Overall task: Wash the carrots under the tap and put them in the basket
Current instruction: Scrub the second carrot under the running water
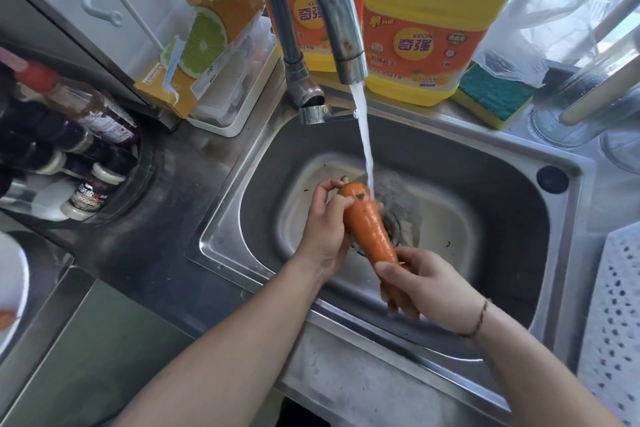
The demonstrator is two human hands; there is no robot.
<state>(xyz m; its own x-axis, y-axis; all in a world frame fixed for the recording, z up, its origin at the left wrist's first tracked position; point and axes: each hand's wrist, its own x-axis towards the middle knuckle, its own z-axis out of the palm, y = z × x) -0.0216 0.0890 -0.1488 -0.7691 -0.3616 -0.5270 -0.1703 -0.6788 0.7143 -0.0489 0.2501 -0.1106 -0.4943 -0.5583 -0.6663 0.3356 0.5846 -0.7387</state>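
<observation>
Your sink (519, 163) is brushed steel, dull grey with soft reflections, its near rim scuffed and water-stained. The tap (332, 10) above it is smoother metal, shinier, with a small rust-coloured spot near the spout. The carrot (367, 225) you hold looks wet and glossy, its skin smooth apart from one dark nick near the thick end. At the far side, the two yellow jugs (429, 10) are shiny plastic with glossy printed labels. Just right of them the sponge (491, 97) has a coarse green scouring face on yellow foam. Far left, the torn box (204, 45) is printed cardboard. At the right edge, the basket (616, 315) is white perforated plastic, matt.
</observation>
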